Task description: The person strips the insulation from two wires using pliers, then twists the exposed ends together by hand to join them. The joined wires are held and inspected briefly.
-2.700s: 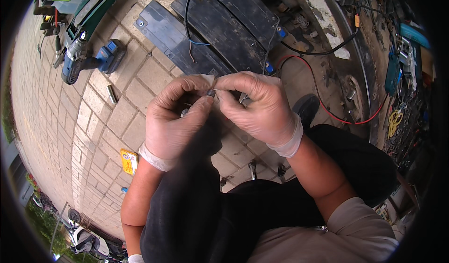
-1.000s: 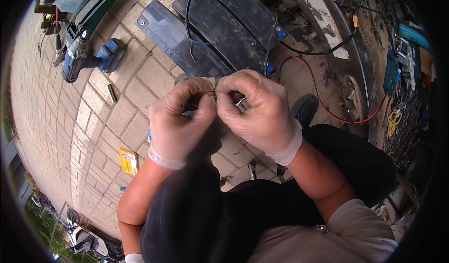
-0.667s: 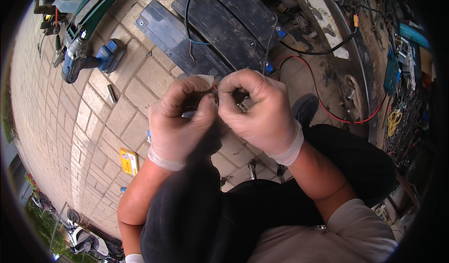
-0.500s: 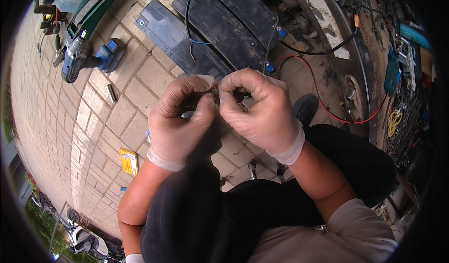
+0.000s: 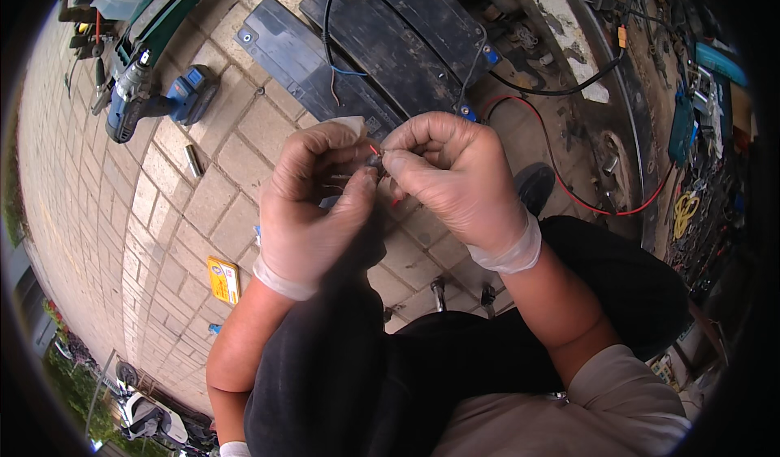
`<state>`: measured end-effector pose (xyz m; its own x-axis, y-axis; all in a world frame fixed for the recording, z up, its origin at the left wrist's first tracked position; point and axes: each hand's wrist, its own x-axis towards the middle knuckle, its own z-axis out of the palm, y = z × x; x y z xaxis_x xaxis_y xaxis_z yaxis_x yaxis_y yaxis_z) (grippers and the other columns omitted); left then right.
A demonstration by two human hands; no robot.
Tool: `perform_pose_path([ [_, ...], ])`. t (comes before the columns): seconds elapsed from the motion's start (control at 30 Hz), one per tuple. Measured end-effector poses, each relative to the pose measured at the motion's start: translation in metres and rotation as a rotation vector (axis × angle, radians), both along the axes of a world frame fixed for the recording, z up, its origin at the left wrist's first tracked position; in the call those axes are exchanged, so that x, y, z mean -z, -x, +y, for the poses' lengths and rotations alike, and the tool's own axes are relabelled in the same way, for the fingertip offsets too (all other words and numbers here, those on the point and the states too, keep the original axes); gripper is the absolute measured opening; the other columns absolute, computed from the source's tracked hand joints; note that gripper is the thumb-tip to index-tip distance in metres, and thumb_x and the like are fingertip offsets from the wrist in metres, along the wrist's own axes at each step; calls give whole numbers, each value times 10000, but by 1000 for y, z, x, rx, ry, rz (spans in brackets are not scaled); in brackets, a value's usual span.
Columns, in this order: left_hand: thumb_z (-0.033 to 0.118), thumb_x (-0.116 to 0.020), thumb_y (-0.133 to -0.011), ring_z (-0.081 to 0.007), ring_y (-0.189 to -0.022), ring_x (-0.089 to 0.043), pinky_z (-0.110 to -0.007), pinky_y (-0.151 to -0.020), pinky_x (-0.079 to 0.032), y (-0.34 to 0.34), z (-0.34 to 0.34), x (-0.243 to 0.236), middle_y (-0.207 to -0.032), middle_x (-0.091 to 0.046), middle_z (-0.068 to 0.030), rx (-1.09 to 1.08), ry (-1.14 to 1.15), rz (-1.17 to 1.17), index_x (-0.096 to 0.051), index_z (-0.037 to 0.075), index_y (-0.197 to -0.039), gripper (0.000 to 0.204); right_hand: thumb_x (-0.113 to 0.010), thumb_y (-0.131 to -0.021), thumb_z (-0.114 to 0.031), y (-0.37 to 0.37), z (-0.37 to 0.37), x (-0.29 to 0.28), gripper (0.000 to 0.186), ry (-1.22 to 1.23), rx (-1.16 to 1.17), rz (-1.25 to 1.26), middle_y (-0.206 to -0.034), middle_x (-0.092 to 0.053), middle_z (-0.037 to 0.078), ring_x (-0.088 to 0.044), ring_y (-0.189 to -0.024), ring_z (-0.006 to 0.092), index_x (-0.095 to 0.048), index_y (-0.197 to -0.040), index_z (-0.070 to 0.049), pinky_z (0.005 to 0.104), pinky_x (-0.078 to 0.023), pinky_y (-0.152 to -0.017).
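My left hand (image 5: 313, 205) and my right hand (image 5: 459, 185), both in thin translucent gloves, meet above the paving with fingertips pinched. Between them shows a thin red wire (image 5: 374, 150) beside a tiny dark piece (image 5: 374, 162); the fingers hide most of both. Just beyond the hands lie dark block batteries (image 5: 398, 38) with blue and red terminal covers. A black cable (image 5: 327, 30) hangs over them, and its blue and brown cores are spread out.
On the paving at left are a blue cordless impact wrench (image 5: 134, 108), a metal socket (image 5: 192, 161) and a yellow card box (image 5: 223, 280). A red-and-black lead (image 5: 552, 152) curves at right, near my shoe (image 5: 535, 187). Tools and a yellow cord (image 5: 685, 213) crowd the right edge.
My right hand has turned slightly, with its wrist shifted right and its fingertips a little higher. Bits of red now show between and below the fingers.
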<state>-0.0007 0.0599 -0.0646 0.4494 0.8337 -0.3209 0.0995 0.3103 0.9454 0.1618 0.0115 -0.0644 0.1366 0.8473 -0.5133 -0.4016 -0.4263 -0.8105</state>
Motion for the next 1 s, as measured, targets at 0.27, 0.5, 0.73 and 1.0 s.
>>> perform_pose_path([
  [0.27, -70, -616, -876, -145, -1057, -627, -274, -928, -503, 0, 0, -2, -1117, -631, -85, -17, 70, -22, -549, -14, -1175, 311, -625, -888, 27, 3, -3, 2, 53, -111, -60, -207, -834, -652, 12, -590, -713, 39, -648, -931, 6, 186, -488, -622],
  [0.5, -50, -629, -879, -144, -1030, -645, -280, -921, -513, 1, 0, -3, -1123, -656, -92, -2, 36, 32, -622, -42, -1110, 231, -637, -874, 43, 3, -3, 3, 58, -116, -85, -259, -838, -649, 4, -586, -752, 40, -643, -916, 4, 193, -488, -656],
  [0.73, -21, -666, -857, -141, -894, -694, -264, -804, -554, 0, 3, 1, -987, -711, -99, 64, -242, 136, -655, -35, -1048, 192, -649, -848, 54, 5, -3, 2, 61, -171, -118, -392, -845, -657, 6, -588, -791, 45, -643, -892, 14, 202, -488, -687],
  [1.0, 8, -692, -839, -152, -819, -719, -268, -749, -567, 0, 2, 4, -870, -727, -105, 57, -348, 219, -673, -19, -975, 140, -653, -828, 62, 5, -4, 1, 72, -248, -104, -489, -832, -666, 19, -597, -803, 54, -638, -881, 15, 212, -496, -703],
])
